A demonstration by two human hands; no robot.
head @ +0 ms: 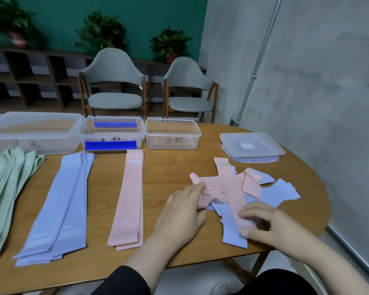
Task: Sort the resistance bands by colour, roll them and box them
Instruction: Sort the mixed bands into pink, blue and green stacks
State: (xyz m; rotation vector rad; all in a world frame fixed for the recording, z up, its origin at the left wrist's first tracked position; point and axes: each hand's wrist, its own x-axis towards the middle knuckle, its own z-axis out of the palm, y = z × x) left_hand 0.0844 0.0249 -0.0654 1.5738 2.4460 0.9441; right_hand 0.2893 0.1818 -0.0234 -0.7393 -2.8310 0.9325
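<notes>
Flat bands lie sorted on the wooden table (168, 165): a green stack (6, 188) at the left, a lavender stack (60, 205) beside it, and a pink stack (129, 196) in the middle. To the right is a mixed heap of pink and lavender bands (239, 188). My left hand (183, 209) pinches a pink band at the heap's left side. My right hand (271, 224) pinches the near end of a long pink band (228, 182) that crosses the heap. Three clear boxes stand at the back: a large one (30, 133), one with blue clips (112, 133), and a smaller one (173, 133).
Stacked clear lids (251, 146) lie at the back right of the table. Two grey chairs (115, 81) stand behind it, before a dark shelf with potted plants. A grey wall runs along the right. The table's curved edge is close to my right hand.
</notes>
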